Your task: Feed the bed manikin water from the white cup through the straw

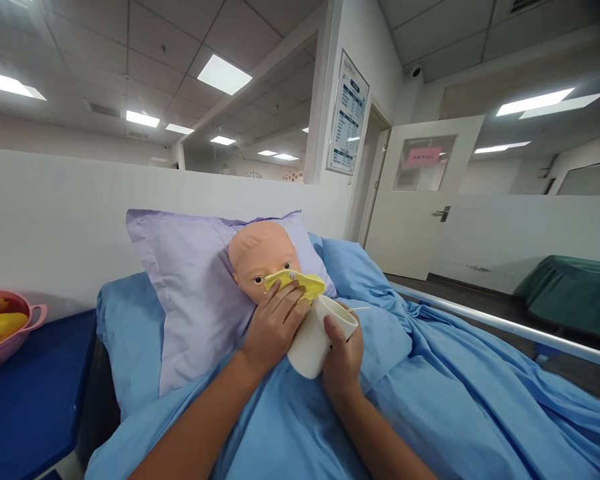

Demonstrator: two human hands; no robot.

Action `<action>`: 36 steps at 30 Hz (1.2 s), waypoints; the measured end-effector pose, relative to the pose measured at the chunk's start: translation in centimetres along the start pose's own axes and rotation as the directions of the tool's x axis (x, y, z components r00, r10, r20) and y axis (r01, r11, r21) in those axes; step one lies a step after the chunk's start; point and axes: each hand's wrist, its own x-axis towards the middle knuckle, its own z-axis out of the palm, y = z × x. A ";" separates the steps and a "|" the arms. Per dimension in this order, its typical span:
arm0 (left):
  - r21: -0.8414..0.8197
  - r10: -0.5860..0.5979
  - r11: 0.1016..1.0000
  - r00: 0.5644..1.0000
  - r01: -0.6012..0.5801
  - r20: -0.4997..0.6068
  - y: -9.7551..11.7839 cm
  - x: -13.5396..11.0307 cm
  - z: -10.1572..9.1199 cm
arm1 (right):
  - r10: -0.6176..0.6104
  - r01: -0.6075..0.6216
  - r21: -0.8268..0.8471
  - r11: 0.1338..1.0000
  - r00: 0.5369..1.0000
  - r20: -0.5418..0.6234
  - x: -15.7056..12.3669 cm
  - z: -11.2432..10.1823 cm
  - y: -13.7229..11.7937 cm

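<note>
A bald training manikin [264,247] lies face up in a bed, its head on a lilac pillow [190,280]. My left hand [275,327] holds a folded yellow cloth [307,283] against the lower face, fingers together over it; the mouth and nose are hidden. Beside that, my right hand [345,360] grips a white cup [307,347], thumb near the rim and the other fingers around the far side. The cup tilts, its opening facing up and right, close to the cloth. Its contents cannot be seen.
Blue bedding [430,400] covers the bed. At left, a pink basin [5,347] with yellow things inside stands on a dark blue tabletop [35,413]. A white bed rail [505,327] runs along the far right side. Beyond stand an open door [420,220] and a green-covered object [575,293].
</note>
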 end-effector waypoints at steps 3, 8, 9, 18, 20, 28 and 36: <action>0.125 0.017 0.992 1.000 -0.017 0.002 -0.2 -0.9 1.0 | -0.026 0.026 -0.002 1.000 0.999 -0.042 1.4 -0.6 -0.2; 0.111 -0.036 0.993 0.999 0.038 -0.022 1.2 -2.4 1.2 | -0.039 0.038 -0.037 0.999 0.999 -0.025 1.8 -0.8 0.0; 0.089 -0.046 0.995 0.999 0.048 -0.026 1.4 -2.7 1.1 | -0.036 0.036 -0.035 0.999 0.999 -0.018 1.7 -0.8 0.0; -0.043 -0.092 0.995 0.992 0.088 -0.091 1.8 -3.8 -0.9 | -0.020 0.021 -0.040 0.999 1.000 0.014 1.3 -0.3 -0.2; -0.003 -0.106 0.994 0.988 0.106 -0.110 1.8 -2.7 -0.8 | -0.019 0.020 -0.044 0.999 1.000 0.025 1.2 -0.3 -0.3; 0.226 -0.093 0.968 0.992 0.111 -0.091 2.3 -1.9 1.9 | -0.006 0.007 -0.084 0.996 1.000 0.016 1.6 -0.6 0.4; 0.023 -0.189 0.981 0.979 0.191 -0.069 3.1 -4.3 -0.3 | -0.004 0.005 -0.034 0.999 1.000 0.030 1.6 -0.5 0.6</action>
